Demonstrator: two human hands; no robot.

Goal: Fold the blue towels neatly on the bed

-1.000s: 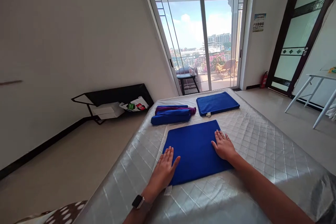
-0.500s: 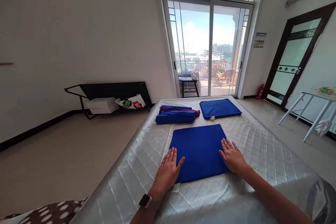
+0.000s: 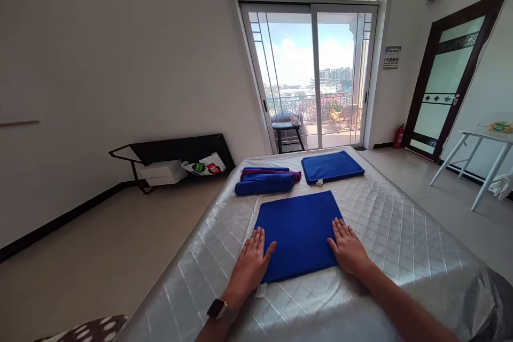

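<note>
Resting my left hand [image 3: 249, 261] at eight o'clock and right hand [image 3: 348, 246] at three on the blue cloth [image 3: 298, 235], I have each grip wide. The cloth lies on the mattress [image 3: 401, 224] at my twelve o'clock, a rolled bundle [image 3: 264, 186] beyond it at eleven

Daylight thru glass doors [image 3: 316, 80]; L wall [image 3: 120, 53] dim; glare on silver mattress [image 3: 385, 214]; wide-lens edge distort.

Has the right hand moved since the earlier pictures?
Yes: judged against the far cloth, the right hand has come back toward the wearer, along the right edge of the near cloth.
</note>
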